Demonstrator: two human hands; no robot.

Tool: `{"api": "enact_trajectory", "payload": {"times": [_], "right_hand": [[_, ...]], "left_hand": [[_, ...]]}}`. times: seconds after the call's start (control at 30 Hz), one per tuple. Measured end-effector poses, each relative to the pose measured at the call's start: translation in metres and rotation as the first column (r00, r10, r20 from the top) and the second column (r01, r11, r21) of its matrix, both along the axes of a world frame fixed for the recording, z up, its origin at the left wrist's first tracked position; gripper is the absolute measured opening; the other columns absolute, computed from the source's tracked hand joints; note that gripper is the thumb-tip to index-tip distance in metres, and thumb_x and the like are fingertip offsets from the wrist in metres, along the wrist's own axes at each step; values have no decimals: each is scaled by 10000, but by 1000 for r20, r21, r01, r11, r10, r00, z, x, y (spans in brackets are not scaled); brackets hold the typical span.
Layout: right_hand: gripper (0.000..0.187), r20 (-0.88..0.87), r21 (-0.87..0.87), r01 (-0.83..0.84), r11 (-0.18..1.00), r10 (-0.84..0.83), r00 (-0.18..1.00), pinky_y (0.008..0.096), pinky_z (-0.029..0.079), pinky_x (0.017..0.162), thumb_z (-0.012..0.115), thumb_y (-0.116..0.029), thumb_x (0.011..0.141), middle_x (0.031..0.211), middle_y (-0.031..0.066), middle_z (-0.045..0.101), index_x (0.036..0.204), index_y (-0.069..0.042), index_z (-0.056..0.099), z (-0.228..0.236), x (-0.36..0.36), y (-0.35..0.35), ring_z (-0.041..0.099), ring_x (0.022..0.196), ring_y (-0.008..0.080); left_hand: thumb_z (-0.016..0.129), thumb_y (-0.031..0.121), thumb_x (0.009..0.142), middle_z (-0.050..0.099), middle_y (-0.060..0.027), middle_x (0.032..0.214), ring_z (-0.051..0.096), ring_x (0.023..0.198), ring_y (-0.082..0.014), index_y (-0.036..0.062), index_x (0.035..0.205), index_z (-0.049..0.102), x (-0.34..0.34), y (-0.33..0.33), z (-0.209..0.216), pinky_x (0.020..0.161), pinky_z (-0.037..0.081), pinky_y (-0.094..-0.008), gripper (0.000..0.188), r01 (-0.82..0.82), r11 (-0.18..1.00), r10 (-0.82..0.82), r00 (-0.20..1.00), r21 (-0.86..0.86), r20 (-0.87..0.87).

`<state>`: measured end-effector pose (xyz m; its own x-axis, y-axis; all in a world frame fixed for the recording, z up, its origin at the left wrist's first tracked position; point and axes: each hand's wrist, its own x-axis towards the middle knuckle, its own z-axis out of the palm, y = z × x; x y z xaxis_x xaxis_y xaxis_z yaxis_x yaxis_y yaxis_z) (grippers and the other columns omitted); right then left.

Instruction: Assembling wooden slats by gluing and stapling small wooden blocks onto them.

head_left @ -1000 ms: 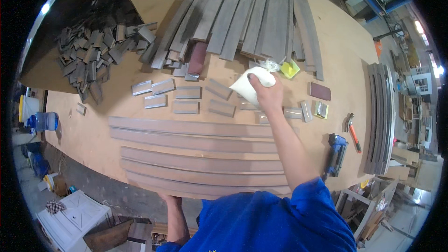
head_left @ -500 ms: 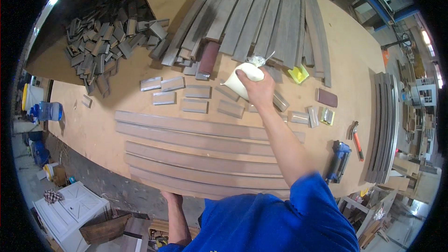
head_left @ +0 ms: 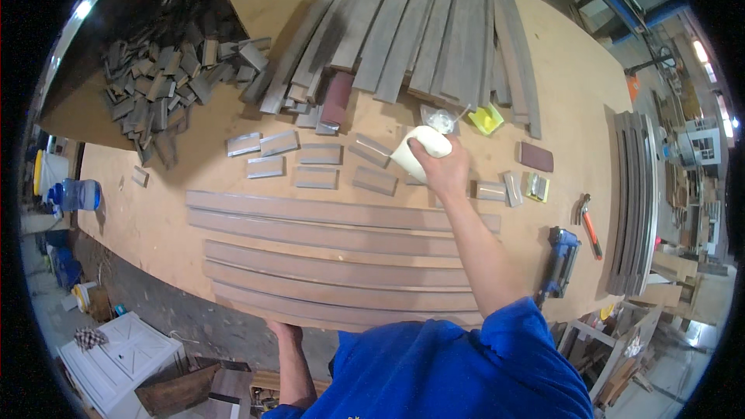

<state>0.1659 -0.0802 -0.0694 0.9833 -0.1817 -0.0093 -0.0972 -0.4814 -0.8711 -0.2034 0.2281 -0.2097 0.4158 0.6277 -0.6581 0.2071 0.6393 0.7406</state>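
Note:
My right hand (head_left: pixel 448 173) is wrapped round a soft plastic bag of white glue (head_left: pixel 411 158), with its knotted clear top (head_left: pixel 440 119) sticking up past the fingers. The bag's pointed corner is turned left, close to the end of a small wooden block (head_left: pixel 370 150); whether they touch I cannot tell. Below it lies another small block (head_left: pixel 375 180), and more (head_left: pixel 320 154) spread out to the left. My left hand (head_left: pixel 285 330) is at the table's near edge, its fingers hidden there. Long wooden strips (head_left: pixel 334 247) lie side by side between my body and the blocks.
Long grey boards (head_left: pixel 403 27) fan out at the back. A heap of small blocks (head_left: pixel 159 89) fills a box on the left. A sandpaper roll (head_left: pixel 336 98), yellow tray (head_left: pixel 486 119), nail gun (head_left: pixel 560 260), hammer (head_left: pixel 591 229) and stacked strips (head_left: pixel 632 202) are about the table.
My right hand has moved slightly right and down relative to the blocks, tilting the bag so its pointed corner is by a block's end. The left hand stays at the table edge.

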Motion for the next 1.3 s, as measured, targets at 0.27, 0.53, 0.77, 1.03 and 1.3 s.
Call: {"api": "enact_trajectory", "payload": {"times": [0.27, 0.53, 0.77, 1.03, 1.3], "right_hand": [[400, -9, 180, -113, 977, 117, 993, 329, 570, 768, 858, -255, 821, 952, 122, 762, 1048, 41, 713, 18, -18, 19, 720, 862, 161], [449, -15, 26, -163, 986, 164, 986, 362, 589, 765, 871, -340, 797, 942, 122, 783, 1074, -9, 745, 2, -18, 35, 758, 854, 206], [456, -29, 57, -98, 994, 100, 995, 376, 589, 769, 896, -386, 762, 912, 141, 775, 994, -19, 753, 12, -31, 16, 761, 841, 259], [428, -83, -1, -54, 999, 53, 995, 337, 580, 757, 899, -294, 772, 919, 118, 773, 1011, 22, 737, 7, -41, -13, 733, 828, 170], [510, -148, 528, 170, 832, -106, 983, 403, 586, 785, 770, -423, 891, 1107, 72, 732, 1202, -32, 671, -6, -39, -37, 727, 961, 245]], "left_hand": [[410, 521, 1055, 519, -137, 1493, 546, 1314, -361, 65, 1537, 392, -5, 5, -14, 1058, 498, -514, 664, 7, 999, -8, 1000, 34, 5], [395, 546, 1053, 499, -143, 1509, 523, 1341, -354, 61, 1547, 373, -5, 4, -16, 1093, 472, -497, 693, 44, 998, -45, 999, 54, 19], [409, 520, 1055, 504, -141, 1507, 525, 1341, -351, 57, 1544, 380, -4, 3, -12, 1091, 472, -495, 673, 58, 997, -60, 998, 43, 31], [415, 488, 1058, 530, -141, 1486, 567, 1295, -358, 56, 1532, 399, -1, 4, -16, 1054, 502, -490, 642, -16, 1000, 16, 1000, 14, 17], [428, 498, 1067, 525, -118, 1495, 530, 1342, -299, 63, 1543, 409, 5, 3, 13, 1099, 455, -462, 646, -25, 998, 24, 1000, -58, -10]]}}
